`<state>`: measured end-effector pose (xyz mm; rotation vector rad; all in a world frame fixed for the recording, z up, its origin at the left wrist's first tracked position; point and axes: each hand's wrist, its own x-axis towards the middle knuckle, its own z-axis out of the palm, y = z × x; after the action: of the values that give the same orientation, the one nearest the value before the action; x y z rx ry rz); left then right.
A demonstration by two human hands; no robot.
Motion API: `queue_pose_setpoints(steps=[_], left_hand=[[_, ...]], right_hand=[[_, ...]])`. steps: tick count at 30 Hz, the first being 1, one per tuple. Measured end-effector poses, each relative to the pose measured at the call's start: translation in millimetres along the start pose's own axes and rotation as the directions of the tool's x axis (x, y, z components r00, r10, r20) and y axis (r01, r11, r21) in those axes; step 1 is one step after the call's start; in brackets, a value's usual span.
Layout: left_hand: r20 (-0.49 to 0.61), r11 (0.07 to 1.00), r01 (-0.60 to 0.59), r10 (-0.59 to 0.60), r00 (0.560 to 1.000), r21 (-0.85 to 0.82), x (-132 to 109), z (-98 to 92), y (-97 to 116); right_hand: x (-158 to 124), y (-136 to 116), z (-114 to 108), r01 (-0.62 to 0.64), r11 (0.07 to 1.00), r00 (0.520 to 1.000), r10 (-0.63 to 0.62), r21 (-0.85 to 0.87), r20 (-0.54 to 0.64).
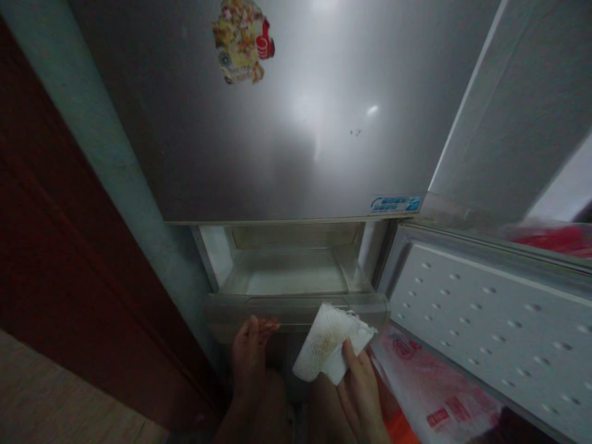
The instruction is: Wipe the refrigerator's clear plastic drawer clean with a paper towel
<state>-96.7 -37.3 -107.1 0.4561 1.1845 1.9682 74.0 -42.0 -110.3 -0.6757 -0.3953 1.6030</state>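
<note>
In my right hand (363,385) is a folded white cloth (324,345), with a brownish stain and frayed edges, pinched between thumb and fingers. The cloth lies in front of the right part of a pulled-out clear drawer (296,302) in the lower compartment of a fridge. My left hand (250,348) is at the left part of the drawer's front, thumb up and fingers stretched out to the right. No object shows in it. Whether its fingertips touch the drawer is hard to tell in the dim light. The drawer's visible inside is bare.
Above is the fridge's closed silver upper door (296,123) with a food sticker (243,43). The lower door (490,320) stands swung out to the right. Beneath it lies a pinkish plastic bag (435,382). A dark red wooden panel (83,246) stands at the left.
</note>
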Motion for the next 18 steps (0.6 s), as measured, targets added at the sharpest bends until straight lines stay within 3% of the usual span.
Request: queue_pose_setpoints(steps=[11,15,18], left_hand=[[-0.006,0.996,0.082,-0.081,0.997,0.020,-42.8,-14.2,6.6],[-0.018,0.990,0.110,-0.109,0.994,0.089,-55.6,-20.6,13.4],[-0.040,0.986,0.158,-0.156,0.987,0.050,-64.1,-23.2,14.2]], right_hand=[[-27.2,-10.4,-23.9,-0.020,1.000,1.000,0.020,-0.005,-0.014],[-34.9,-11.9,-33.2,-0.028,0.997,0.999,0.025,-0.066,-0.044],[-39.4,-15.3,-40.1,-0.036,0.992,0.997,0.027,-0.121,-0.076]])
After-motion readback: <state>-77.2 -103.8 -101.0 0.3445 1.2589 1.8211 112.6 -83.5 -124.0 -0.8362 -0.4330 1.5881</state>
